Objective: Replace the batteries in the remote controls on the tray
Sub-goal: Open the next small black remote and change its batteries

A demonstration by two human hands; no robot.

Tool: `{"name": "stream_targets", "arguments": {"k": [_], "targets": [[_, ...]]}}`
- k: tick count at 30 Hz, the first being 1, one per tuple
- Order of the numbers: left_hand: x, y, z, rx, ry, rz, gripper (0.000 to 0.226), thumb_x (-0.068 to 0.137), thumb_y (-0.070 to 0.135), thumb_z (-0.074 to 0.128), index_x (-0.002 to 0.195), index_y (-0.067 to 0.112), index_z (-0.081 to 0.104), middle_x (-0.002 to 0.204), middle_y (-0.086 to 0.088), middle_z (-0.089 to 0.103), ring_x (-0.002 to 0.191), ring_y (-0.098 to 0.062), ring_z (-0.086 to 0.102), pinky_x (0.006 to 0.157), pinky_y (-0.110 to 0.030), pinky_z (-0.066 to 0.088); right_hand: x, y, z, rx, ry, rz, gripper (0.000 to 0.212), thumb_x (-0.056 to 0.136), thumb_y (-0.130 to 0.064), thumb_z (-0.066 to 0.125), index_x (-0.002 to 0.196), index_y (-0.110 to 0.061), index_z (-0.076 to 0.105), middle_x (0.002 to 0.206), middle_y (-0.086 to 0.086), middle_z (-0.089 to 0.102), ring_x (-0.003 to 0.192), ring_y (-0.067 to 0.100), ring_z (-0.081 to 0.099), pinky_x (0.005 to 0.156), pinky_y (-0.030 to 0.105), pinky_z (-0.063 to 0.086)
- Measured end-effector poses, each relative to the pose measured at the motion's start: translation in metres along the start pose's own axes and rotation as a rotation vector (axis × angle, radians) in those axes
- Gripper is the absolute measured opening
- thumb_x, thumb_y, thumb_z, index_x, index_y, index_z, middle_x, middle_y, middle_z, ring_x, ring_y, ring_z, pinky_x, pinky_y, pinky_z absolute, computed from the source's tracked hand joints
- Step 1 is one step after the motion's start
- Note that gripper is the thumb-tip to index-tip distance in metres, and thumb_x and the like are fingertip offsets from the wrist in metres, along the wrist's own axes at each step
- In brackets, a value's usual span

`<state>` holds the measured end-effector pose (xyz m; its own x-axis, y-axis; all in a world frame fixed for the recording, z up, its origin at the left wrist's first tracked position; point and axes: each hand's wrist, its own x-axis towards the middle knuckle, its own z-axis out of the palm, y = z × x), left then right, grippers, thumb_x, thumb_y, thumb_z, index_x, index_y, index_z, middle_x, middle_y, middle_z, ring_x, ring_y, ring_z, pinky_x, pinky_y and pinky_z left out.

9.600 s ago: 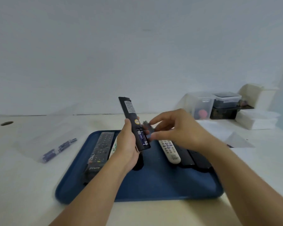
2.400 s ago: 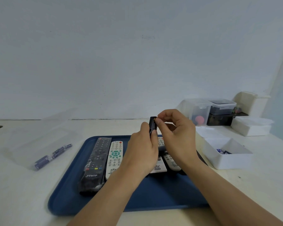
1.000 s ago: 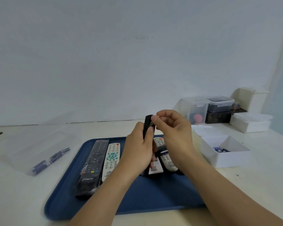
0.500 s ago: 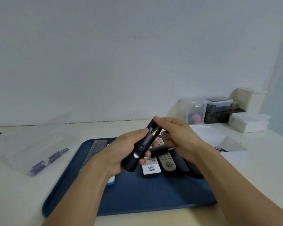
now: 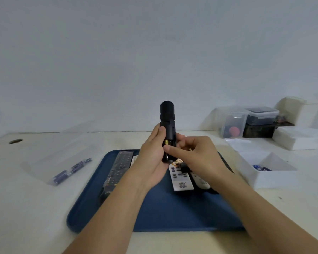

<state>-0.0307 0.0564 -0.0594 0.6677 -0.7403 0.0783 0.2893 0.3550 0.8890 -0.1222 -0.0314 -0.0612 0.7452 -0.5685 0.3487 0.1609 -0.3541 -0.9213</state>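
Observation:
My left hand (image 5: 153,157) holds a black remote (image 5: 167,125) upright above the blue tray (image 5: 182,213), its open back toward me. A gold-tipped battery (image 5: 166,143) shows in the compartment. My right hand (image 5: 196,158) is against the remote's lower part, its thumb pressing on the battery area. A small black piece (image 5: 184,166), perhaps the cover, pokes out under my right hand. On the tray lie a long black remote (image 5: 117,168) at the left and two white remotes (image 5: 180,177) under my hands.
A clear bag with blue batteries (image 5: 70,171) lies left of the tray. A white open box (image 5: 275,177) holding batteries stands to the right. Clear and white containers (image 5: 250,121) line the back right by the wall. A round hole (image 5: 15,141) is in the table, far left.
The black remote has swung from a slant to upright in my left hand. My right hand has moved from its top end down to the battery compartment.

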Motion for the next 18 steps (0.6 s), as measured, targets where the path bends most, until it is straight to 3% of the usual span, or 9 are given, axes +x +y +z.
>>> {"name": "stream_targets", "arguments": {"k": [3, 8, 10, 13, 18], "targets": [[0.003, 0.0, -0.003, -0.103, 0.04, -0.032, 0.031, 0.11, 0.033, 0.037, 0.124, 0.025, 0.063, 0.086, -0.004, 0.062, 0.08, -0.016, 0.063, 0.07, -0.037, 0.06, -0.003, -0.003, -0.005, -0.184, 0.21, -0.285, 0.028, 0.076, -0.017, 0.085, 0.074, -0.009, 0.058, 0.054, -0.017, 0.051, 0.043, 0.004, 0.036, 0.043, 0.009, 0.03], [-0.001, -0.001, 0.001, -0.074, 0.015, -0.048, 0.037, 0.111, 0.029, 0.035, 0.138, 0.038, 0.057, 0.111, 0.001, 0.066, 0.075, -0.008, 0.066, 0.066, -0.028, 0.057, -0.005, 0.003, 0.002, -0.268, 0.112, -0.383, 0.015, 0.084, -0.009, 0.076, 0.079, -0.017, 0.064, 0.057, -0.024, 0.055, 0.045, 0.007, 0.037, 0.047, 0.01, 0.027], [-0.002, -0.001, 0.002, -0.062, 0.023, -0.041, 0.038, 0.111, 0.028, 0.034, 0.14, 0.038, 0.056, 0.12, 0.001, 0.067, 0.087, -0.01, 0.067, 0.07, -0.029, 0.058, -0.003, 0.007, 0.004, -0.261, 0.129, -0.371, 0.015, 0.084, -0.008, 0.075, 0.079, -0.018, 0.065, 0.068, -0.023, 0.063, 0.045, 0.006, 0.038, 0.048, 0.01, 0.029], [0.0, -0.002, 0.002, -0.071, 0.042, -0.032, 0.038, 0.111, 0.026, 0.034, 0.14, 0.036, 0.056, 0.126, -0.003, 0.066, 0.111, -0.018, 0.063, 0.089, -0.034, 0.055, -0.001, 0.012, 0.003, -0.262, 0.14, -0.363, 0.016, 0.084, -0.007, 0.074, 0.078, -0.019, 0.066, 0.077, -0.02, 0.07, 0.045, 0.007, 0.037, 0.048, 0.01, 0.029], [0.001, -0.003, 0.0, -0.076, 0.045, -0.037, 0.039, 0.112, 0.025, 0.032, 0.142, 0.036, 0.054, 0.115, -0.004, 0.069, 0.108, -0.018, 0.063, 0.091, -0.035, 0.055, 0.0, 0.015, 0.006, -0.202, 0.107, -0.343, 0.02, 0.086, -0.006, 0.072, 0.078, -0.023, 0.067, 0.089, -0.014, 0.076, 0.045, 0.007, 0.035, 0.049, 0.014, 0.032]]}}
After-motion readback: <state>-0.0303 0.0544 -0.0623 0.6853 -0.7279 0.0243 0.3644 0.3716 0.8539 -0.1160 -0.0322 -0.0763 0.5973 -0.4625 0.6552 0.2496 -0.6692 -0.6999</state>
